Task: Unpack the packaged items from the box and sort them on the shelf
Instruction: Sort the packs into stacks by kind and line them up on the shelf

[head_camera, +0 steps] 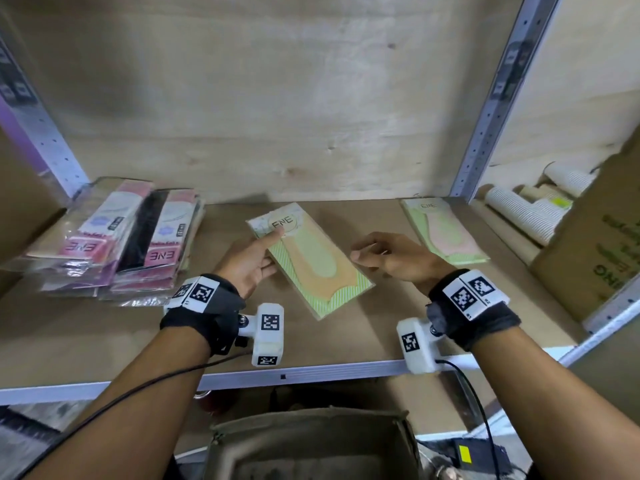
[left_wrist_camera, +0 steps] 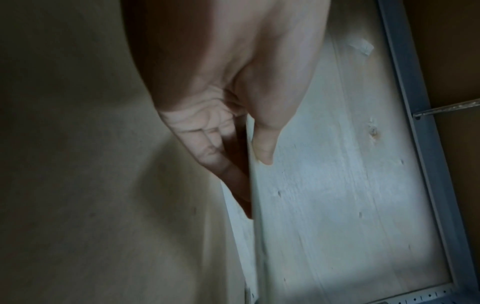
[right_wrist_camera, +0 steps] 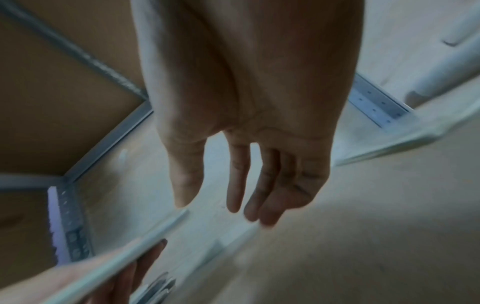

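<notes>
A flat green-striped sock pack (head_camera: pixel 311 258) with an orange sock and an ENE label is held just above the brown shelf board (head_camera: pixel 381 323). My left hand (head_camera: pixel 258 256) grips its left edge, thumb on top and fingers beneath; the left wrist view shows the pack's edge (left_wrist_camera: pixel 250 168) pinched between thumb and fingers. My right hand (head_camera: pixel 377 254) hovers just right of the pack, fingers relaxed and holding nothing, as the right wrist view (right_wrist_camera: pixel 241 193) confirms. A second green pack (head_camera: pixel 446 230) with a pink sock lies at the back right. The open cardboard box (head_camera: pixel 311 445) sits below the shelf.
Pink ENE sock packs (head_camera: pixel 114 240) are stacked at the shelf's left. Grey metal uprights (head_camera: pixel 495 102) frame the bay, backed by plywood. To the right, a carton (head_camera: pixel 595 244) and stacks of white paper cups (head_camera: pixel 519 213) fill the neighbouring bay.
</notes>
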`<state>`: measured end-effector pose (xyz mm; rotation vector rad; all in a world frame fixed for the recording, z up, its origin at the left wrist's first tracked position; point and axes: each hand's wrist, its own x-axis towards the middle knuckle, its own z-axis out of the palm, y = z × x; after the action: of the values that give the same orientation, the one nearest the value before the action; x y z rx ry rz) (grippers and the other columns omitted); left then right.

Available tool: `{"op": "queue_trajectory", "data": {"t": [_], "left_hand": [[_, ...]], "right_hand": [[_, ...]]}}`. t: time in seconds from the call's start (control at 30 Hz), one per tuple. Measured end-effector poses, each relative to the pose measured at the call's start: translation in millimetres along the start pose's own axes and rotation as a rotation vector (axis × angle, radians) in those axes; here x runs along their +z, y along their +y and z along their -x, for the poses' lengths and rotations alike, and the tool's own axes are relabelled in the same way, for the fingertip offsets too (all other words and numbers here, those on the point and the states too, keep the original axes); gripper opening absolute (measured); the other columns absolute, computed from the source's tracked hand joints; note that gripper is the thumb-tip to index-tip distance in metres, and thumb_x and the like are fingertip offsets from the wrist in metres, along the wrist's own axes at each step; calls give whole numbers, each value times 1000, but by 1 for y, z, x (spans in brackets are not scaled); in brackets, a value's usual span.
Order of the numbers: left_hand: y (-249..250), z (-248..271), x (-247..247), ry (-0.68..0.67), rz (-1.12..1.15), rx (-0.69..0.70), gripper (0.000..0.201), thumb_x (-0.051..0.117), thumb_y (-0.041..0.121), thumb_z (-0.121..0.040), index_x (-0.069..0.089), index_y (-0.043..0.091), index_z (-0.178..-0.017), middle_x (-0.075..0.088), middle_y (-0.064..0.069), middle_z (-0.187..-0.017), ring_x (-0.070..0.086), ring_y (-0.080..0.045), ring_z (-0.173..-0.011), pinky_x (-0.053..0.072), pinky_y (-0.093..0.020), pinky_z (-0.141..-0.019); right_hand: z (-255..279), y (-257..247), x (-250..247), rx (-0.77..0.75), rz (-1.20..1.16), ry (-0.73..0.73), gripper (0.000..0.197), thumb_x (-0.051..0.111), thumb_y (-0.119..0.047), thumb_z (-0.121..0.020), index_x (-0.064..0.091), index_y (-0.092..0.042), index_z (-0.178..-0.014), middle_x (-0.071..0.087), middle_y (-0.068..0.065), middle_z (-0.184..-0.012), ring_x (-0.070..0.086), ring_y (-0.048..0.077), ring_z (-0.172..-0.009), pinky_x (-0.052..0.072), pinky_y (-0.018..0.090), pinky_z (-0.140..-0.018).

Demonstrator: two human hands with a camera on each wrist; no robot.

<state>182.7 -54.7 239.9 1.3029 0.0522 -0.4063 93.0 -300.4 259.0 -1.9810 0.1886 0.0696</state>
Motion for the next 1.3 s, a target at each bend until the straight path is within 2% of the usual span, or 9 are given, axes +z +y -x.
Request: {"op": "queue_trajectory", "data": {"t": [0.07,0.2,0.37,0.57,0.8,0.97,1.07,1.13,1.3], "left_hand": [[-4,-1,5,-12,-2,-1,23,68,22,-93,65,13,-114,75,-6,-105,73,-15,-85,59,-24,-64],[-12,0,19,-30,34,5,23,70,24,-91,68,12,-111,76,-7,-106,74,-15,-87,60,-24,-65],[-20,6,40,-199,-154,-23,32,72,20,-89,65,8,-118,75,-8,-112,72,-22,-102,61,-29,-77],[-24,8,65,-380,-309,1,35,70,4,-88,64,6,-123,73,-10,-115,73,-17,-93,59,-24,-70],[-26,-11,115,-370,-384,16,33,71,5,-89,65,-2,-121,74,-14,-112,74,-16,-87,59,-21,-69],[-29,-29,170,-306,-488,25,35,76,4,-83,64,-6,-115,73,-19,-105,74,-15,-72,60,-20,-62],[-35,-42,202,-276,-514,39,25,79,0,-79,65,-5,-98,72,-25,-105,73,-18,-74,60,-21,-58],[-40,-51,220,-254,-551,46,22,81,0,-77,64,-2,-91,71,-26,-107,73,-24,-76,63,-27,-64],[-54,-70,249,-291,-609,-45,54,82,4,-78,58,-10,-124,69,-25,-117,70,-33,-106,56,-40,-95]], "right_hand": [[1,5,2,61,-97,-124,34,78,-24,-83,69,-10,-113,64,3,-87,53,17,-75,43,27,-62],[3,14,2,37,-201,-177,25,77,-5,-81,67,-1,-104,66,5,-81,43,20,-59,37,25,-46],[-1,22,-13,64,-300,-40,21,80,-11,-80,66,-9,-97,60,13,-88,44,17,-58,40,25,-47],[-3,29,-35,129,-328,52,25,78,-12,-83,65,-6,-104,59,9,-85,46,12,-59,43,21,-49],[-3,46,-77,122,-320,143,35,68,4,-84,67,-7,-116,61,6,-84,45,12,-58,42,24,-54],[-7,63,-114,136,-247,390,19,75,-1,-78,70,-16,-88,65,7,-83,51,16,-64,45,26,-57],[-7,74,-132,144,-169,500,18,78,-5,-76,70,-18,-86,68,6,-87,56,14,-66,47,25,-62],[-6,80,-142,149,-111,539,21,78,-8,-76,71,-19,-92,70,6,-96,59,16,-77,48,27,-71],[-4,86,-157,225,41,642,19,74,-13,-80,76,-14,-99,72,7,-102,65,24,-99,55,38,-92]]}}
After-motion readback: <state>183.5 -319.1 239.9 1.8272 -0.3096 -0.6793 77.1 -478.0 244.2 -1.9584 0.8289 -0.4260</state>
